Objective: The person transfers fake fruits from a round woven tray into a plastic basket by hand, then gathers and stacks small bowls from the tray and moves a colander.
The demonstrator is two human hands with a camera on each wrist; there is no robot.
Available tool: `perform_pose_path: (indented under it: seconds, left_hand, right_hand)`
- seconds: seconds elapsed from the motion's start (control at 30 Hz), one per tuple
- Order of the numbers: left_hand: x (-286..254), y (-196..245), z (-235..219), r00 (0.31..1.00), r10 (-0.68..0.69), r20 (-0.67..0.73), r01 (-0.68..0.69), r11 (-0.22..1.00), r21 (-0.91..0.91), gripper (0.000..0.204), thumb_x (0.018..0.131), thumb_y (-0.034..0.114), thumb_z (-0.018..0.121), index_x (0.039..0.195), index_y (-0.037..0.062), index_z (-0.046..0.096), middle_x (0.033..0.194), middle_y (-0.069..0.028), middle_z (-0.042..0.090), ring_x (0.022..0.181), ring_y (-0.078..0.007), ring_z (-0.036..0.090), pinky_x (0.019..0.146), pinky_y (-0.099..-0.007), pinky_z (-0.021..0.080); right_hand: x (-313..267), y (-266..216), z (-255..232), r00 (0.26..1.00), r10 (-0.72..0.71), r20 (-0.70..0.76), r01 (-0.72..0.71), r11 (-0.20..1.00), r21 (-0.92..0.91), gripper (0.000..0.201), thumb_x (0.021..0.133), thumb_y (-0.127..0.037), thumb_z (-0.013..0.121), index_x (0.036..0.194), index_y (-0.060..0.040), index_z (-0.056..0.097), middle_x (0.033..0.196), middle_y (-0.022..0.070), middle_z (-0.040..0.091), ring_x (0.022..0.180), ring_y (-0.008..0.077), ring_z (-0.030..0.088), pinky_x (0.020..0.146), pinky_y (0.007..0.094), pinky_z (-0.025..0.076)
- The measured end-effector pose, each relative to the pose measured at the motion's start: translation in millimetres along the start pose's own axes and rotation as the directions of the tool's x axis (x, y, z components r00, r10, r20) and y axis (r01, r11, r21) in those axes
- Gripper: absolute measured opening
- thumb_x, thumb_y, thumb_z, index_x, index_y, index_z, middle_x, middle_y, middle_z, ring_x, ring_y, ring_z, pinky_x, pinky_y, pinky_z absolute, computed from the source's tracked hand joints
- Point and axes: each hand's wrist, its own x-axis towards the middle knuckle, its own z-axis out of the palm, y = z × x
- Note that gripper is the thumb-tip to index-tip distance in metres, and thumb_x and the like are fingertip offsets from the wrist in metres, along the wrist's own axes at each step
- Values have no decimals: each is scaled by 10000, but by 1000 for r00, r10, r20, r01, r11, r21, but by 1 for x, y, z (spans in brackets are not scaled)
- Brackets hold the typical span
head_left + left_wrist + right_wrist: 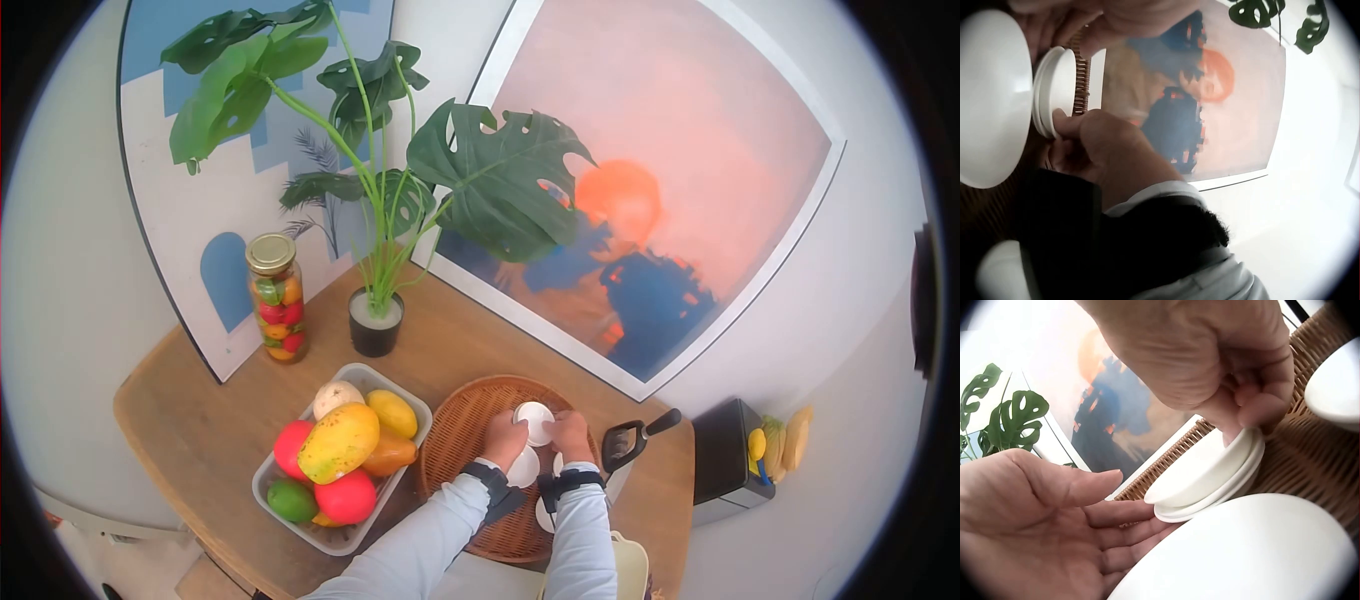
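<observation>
A small stack of white dishes (pixel 534 424) is held up between both hands over a round wicker tray (pixel 445 425). My right hand (pixel 1210 356) pinches the rim of the stack (pixel 1210 472) between thumb and curled fingers. From the other side, my left hand (pixel 1035 512) supports its edge on nearly straight fingers; its thumb stands apart from the rim in the right wrist view. In the left wrist view, the left thumb overlaps the dishes (pixel 1060 84). Close by sits another white dish (pixel 522 467), large in the foreground of the right wrist view. More white pieces (pixel 1338 387) lie in the tray.
A grey bin of fruit (pixel 262 485) stands left of the tray. Behind it are a jar (pixel 280 310) and a potted plant (pixel 376 335). A black-handled tool (pixel 625 445) lies right of the tray. Two pictures (pixel 700 120) lean against the wall.
</observation>
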Motion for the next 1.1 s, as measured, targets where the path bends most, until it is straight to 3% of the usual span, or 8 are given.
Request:
perform_pose_path:
  seconds: [0.13, 0.23, 0.3, 0.53, 0.8, 0.97, 1.03, 1.1]
  left_hand:
    - [-2, 21, 1, 999, 32, 21, -29, 990, -138, 292, 835, 137, 631, 1038, -69, 674, 978, -275, 697, 956, -411, 680, 843, -447, 518]
    - [-14, 37, -3, 987, 159, -19, -160, 986, -46, 294, 840, 103, 625, 1069, -78, 660, 1001, -252, 700, 968, -372, 685, 853, -431, 517]
    - [-40, 60, -16, 991, 132, 14, -131, 990, -54, 292, 837, 81, 629, 1082, -75, 656, 1009, -238, 701, 971, -359, 685, 857, -423, 517]
    - [-84, 33, -47, 980, 104, 168, -99, 994, -33, 335, 815, 58, 673, 1130, -56, 657, 1028, -233, 701, 975, -357, 681, 867, -410, 518]
    - [-80, -8, -52, 983, 64, 171, -96, 978, 187, 427, 802, 184, 736, 1141, -63, 654, 1064, -267, 683, 1063, -410, 625, 960, -465, 460]
    - [-90, 28, -61, 969, -40, 243, -13, 977, 214, 382, 832, 169, 722, 1123, -71, 663, 1049, -251, 705, 1017, -385, 670, 896, -432, 505]
    - [-83, 13, -56, 961, -91, 262, 56, 989, 138, 361, 841, 158, 713, 1119, -68, 667, 1043, -241, 711, 1006, -370, 681, 878, -423, 513]
    - [-78, 3, -51, 949, -133, 285, 120, 991, 63, 340, 850, 146, 704, 1116, -64, 671, 1037, -231, 717, 995, -355, 693, 860, -413, 520]
  right_hand:
    - [17, 14, 4, 953, -287, -93, 261, 938, -227, 243, 765, -170, 773, 876, 44, 741, 703, 182, 698, 568, 281, 695, 541, 384, 550]
    - [-12, -15, -22, 975, -215, -46, 210, 973, -99, 250, 771, -162, 768, 912, 39, 727, 713, 184, 690, 576, 276, 688, 551, 388, 547]
    - [-28, -35, -39, 991, -93, 95, 92, 996, 6, 235, 800, -157, 746, 912, 48, 720, 704, 168, 688, 553, 247, 680, 521, 359, 536]
    - [-78, -46, -45, 945, 24, 327, -2, 998, -67, 267, 840, -148, 736, 1007, 59, 708, 780, 147, 689, 601, 216, 671, 506, 332, 545]
    - [-95, -43, -29, 955, -21, 296, 46, 996, -79, 279, 808, -134, 753, 997, 62, 690, 805, 161, 691, 643, 247, 705, 536, 356, 589]
    - [-91, -37, -28, 962, -33, 272, 99, 967, -233, 255, 812, -125, 746, 980, 58, 693, 810, 164, 693, 639, 240, 708, 506, 340, 576]
    - [-77, -15, -15, 962, -37, 272, 102, 968, -228, 270, 809, -184, 732, 981, 24, 720, 860, 193, 714, 725, 303, 725, 609, 394, 587]
    - [-67, -2, -5, 900, -344, 267, 429, 803, -413, 277, 782, -225, 685, 910, 12, 748, 906, 257, 702, 886, 383, 699, 812, 436, 551]
